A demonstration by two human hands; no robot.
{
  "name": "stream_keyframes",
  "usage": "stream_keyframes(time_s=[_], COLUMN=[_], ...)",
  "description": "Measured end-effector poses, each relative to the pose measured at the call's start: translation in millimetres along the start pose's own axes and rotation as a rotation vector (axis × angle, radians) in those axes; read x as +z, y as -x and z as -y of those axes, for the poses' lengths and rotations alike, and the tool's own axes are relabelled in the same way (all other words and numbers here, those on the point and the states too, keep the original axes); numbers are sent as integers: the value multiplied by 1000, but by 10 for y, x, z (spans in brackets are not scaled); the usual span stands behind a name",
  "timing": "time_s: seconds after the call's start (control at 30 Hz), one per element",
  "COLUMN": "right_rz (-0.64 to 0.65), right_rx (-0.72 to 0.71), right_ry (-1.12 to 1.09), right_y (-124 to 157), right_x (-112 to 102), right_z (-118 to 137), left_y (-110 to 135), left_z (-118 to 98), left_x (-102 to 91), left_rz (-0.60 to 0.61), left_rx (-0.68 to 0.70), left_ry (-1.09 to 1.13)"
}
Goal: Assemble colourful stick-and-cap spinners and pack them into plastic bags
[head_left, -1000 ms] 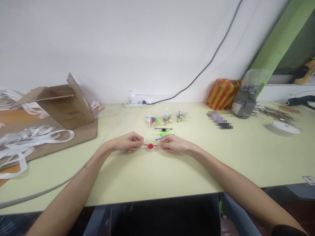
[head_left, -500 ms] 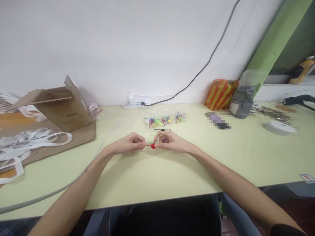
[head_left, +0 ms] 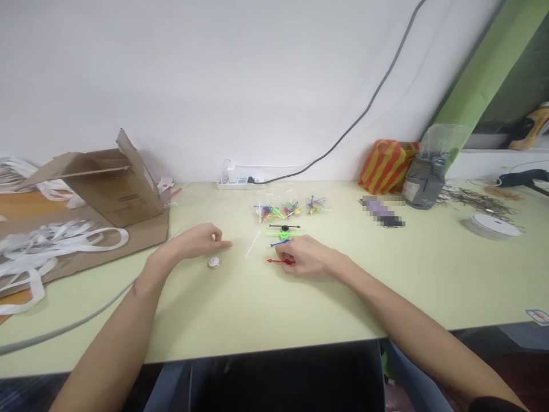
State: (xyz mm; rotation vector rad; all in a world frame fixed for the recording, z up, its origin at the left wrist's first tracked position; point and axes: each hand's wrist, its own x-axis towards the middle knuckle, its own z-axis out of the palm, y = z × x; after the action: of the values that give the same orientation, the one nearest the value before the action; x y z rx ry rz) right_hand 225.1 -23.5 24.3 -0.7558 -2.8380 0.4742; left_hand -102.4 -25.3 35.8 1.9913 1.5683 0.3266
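Note:
A red arrow-shaped piece with a round hub (head_left: 273, 261) lies at tabletop level, and my right hand (head_left: 302, 255) has its bent fingers on it at the hub end. Just behind that hand are similar arrow pieces: a blue one (head_left: 278, 244), a green one (head_left: 283, 234) and a black one (head_left: 285, 227). My left hand (head_left: 201, 240) is off to the left with its index finger stretched out and nothing in it. Below it sits a small round whitish piece (head_left: 213, 262). A thin white stick (head_left: 253, 244) lies between the two hands.
Clear bags of colourful pieces (head_left: 291, 210) lie behind the arrows. At left are an open cardboard box (head_left: 115, 194), white ribbon (head_left: 103, 237) and a grey cable (head_left: 81, 332). A striped bag (head_left: 386, 166), a dark bag (head_left: 424, 180) and a white spool (head_left: 493, 226) stand at right.
My hands have parted: the left moved away leftward, empty, uncovering the round whitish piece. The right moved slightly right with the red arrow piece, beside the other arrows.

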Motion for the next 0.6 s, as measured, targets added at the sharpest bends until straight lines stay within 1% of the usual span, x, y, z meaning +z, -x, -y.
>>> stream_keyframes(time_s=[0.07, 0.13, 0.17, 0.23, 0.3, 0.4, 0.5, 0.6], right_rz=[2, 1, -3, -6, -1, 3, -18, -29], right_rx=[-15, -35, -46, -63, -66, -71, -85, -107], right_ry=[36, 65, 76, 89, 88, 58, 28, 21], right_y=[-8, -14, -16, -19, -21, -26, -37, -56], right_x=[25, 37, 37, 29, 19, 13, 22, 35], right_z=[-5, -15, -21, -33, -46, -69, -104, -146], left_y=[51, 104, 124, 145, 142, 118, 105, 114], left_z=[50, 33, 11, -30, -45, -14, 38, 51], left_x=[-66, -104, -112, -107, -90, -70, -74, -85], left_rz=[150, 285, 334, 392, 412, 407, 377, 331], left_rx=[-65, -120, -134, -141, -141, -146, -164, -230], left_ry=[46, 67, 70, 62, 46, 37, 21, -18])
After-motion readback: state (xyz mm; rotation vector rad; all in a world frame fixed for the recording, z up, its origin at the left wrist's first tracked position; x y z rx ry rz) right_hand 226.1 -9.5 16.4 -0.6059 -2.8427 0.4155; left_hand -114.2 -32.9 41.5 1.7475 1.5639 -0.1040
